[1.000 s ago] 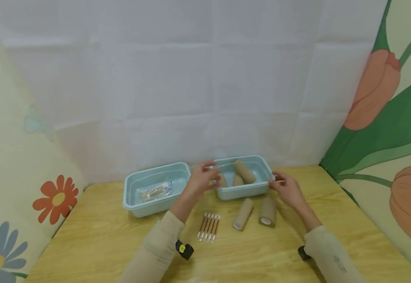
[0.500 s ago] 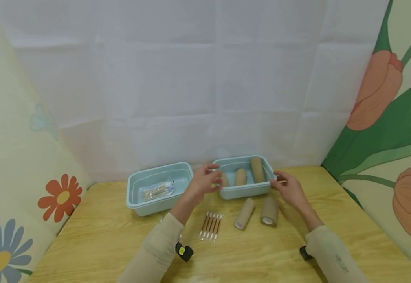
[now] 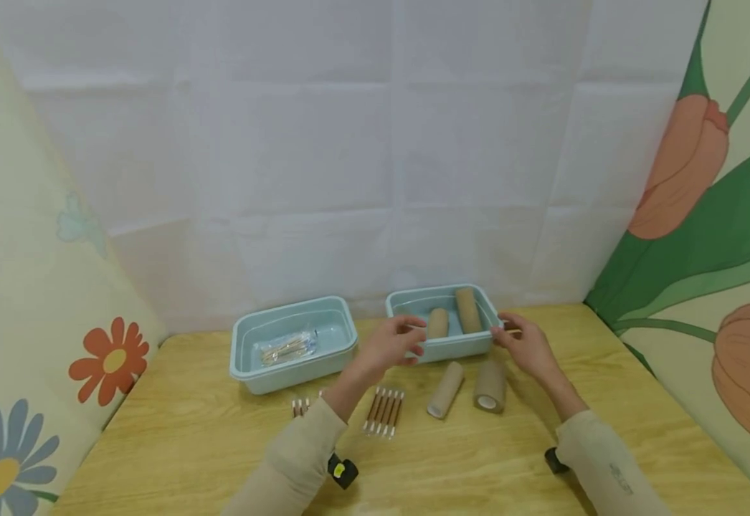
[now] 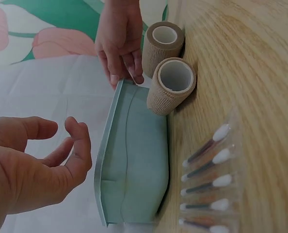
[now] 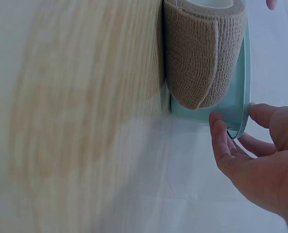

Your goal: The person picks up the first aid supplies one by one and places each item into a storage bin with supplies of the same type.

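Observation:
My right hand point(image 3: 528, 347) pinches the right front corner of a light blue plastic tray point(image 3: 455, 351), thumb at the rim and fingers under it in the right wrist view. Two tan bandage rolls point(image 3: 468, 310) show inside that tray. My left hand point(image 3: 391, 345) hovers by the tray's left front, fingers loosely bent and holding nothing; it hides part of the tray. In front of the tray, a narrow bandage roll point(image 3: 446, 390) and a wider bandage roll point(image 5: 197, 58) lie on the table.
At left, a second light blue tray point(image 3: 294, 369) holds bagged cotton swabs point(image 3: 289, 348). A clear strip of brown-stemmed swabs point(image 3: 384, 412) lies mid-table. Another strip of swabs point(image 3: 300, 407) is partly hidden by my left forearm. A white sheet point(image 3: 297, 158) hangs behind.
Inside the right tray, a bandage roll has shifted from leaning on another to the right side. My left hand has moved right and down, away from the tray's left end. My right hand keeps its hold.

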Action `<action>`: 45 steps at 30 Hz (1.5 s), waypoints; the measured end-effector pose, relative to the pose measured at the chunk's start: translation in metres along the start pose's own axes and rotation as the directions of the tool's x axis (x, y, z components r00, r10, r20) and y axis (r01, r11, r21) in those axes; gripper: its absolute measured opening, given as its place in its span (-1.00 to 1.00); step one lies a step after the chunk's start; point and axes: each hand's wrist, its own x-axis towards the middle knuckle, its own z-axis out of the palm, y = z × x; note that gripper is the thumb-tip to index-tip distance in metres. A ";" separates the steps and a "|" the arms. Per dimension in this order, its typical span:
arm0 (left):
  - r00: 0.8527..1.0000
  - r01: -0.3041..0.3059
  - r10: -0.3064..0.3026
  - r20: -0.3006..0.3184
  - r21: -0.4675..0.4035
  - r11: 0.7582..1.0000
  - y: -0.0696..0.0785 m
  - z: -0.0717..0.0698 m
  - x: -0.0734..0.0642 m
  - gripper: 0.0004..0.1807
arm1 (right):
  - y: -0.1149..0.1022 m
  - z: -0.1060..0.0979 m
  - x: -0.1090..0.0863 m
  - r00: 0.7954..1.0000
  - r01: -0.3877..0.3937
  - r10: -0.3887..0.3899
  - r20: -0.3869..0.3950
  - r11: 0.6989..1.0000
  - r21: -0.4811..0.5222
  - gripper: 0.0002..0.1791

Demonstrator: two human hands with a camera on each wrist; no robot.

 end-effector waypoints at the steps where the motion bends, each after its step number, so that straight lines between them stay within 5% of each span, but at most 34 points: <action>1: 1.000 -0.003 0.003 0.004 0.007 1.000 -0.001 0.002 0.000 -0.63 | 0.000 0.000 0.000 1.000 0.002 -0.002 -0.001 1.000 -0.002 -0.46; 22: 0.986 -0.091 0.066 0.151 0.168 0.982 -0.015 0.030 -0.001 -0.66 | -0.001 -0.003 0.005 1.000 0.013 -0.013 -0.020 1.000 -0.003 -0.48; 38: 0.984 -0.161 0.127 0.128 0.303 0.939 -0.024 0.038 -0.003 -0.72 | -0.004 -0.003 0.003 1.000 0.019 -0.019 -0.009 1.000 0.004 -0.47; 45: 0.986 -0.154 0.124 0.115 0.313 0.937 -0.032 0.039 -0.003 -0.60 | -0.004 -0.001 0.002 1.000 0.010 -0.010 0.002 1.000 0.007 -0.47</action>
